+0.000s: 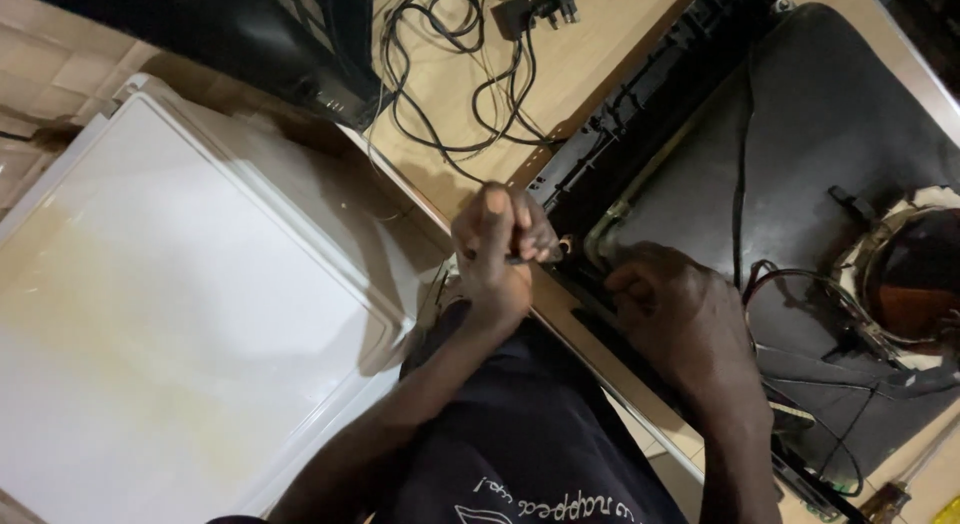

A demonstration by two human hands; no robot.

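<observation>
Screwdriver handle [528, 256], a thin dark tool, sits clenched in the left hand [492, 252] at the picture's centre, its tip hidden against the edge of the opened television chassis [800, 134] that fills the three o'clock side. The right hand [672, 309], fingers curled shut on that dark frame edge, steadies it; the back cover looks already off, while wiring and the round tube yoke [915, 274] remain attached. White panel [170, 304] lies at nine o'clock, loose black cables [440, 74] at twelve.

Hands: left hand [492, 246] and right hand [678, 319] are bare, no gloves, no rings.
Arms: bare, no sleeves showing.
Shirt: a black shirt [530, 434].
Marking: thin white curly writing low on the shirt.
</observation>
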